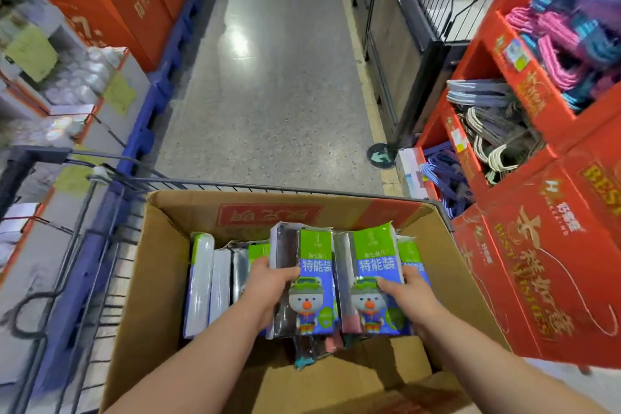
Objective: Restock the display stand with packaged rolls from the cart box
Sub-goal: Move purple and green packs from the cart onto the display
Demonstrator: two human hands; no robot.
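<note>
Pulling stock is the step in hand: both your hands are down in the box, which sits in the cart. Left hand grips the left pack, thumb across its front. Right hand grips the right pack the same way, thumb on the face, fingers round the far edge. Both packs stand upright, side by side and touching, and look raised above the rest. Spare packs stand on edge along the box's left side, and some dark-wrapped ones lie loose below your wrists. So this is the pick stage: this pair isn't shelved yet, and the box looks far from empty.

Next move, my read: lift both clear of the box walls, then turn to the stand. The only one close by is the red stand on your right, and its bins hold hangers. Can't tell if that's the target or if the rolls go elsewhere. The wrap looks slick, and each hand may have more than one pack, so pinch firmly on the way out. Mind the near flap under your forearms.
</note>
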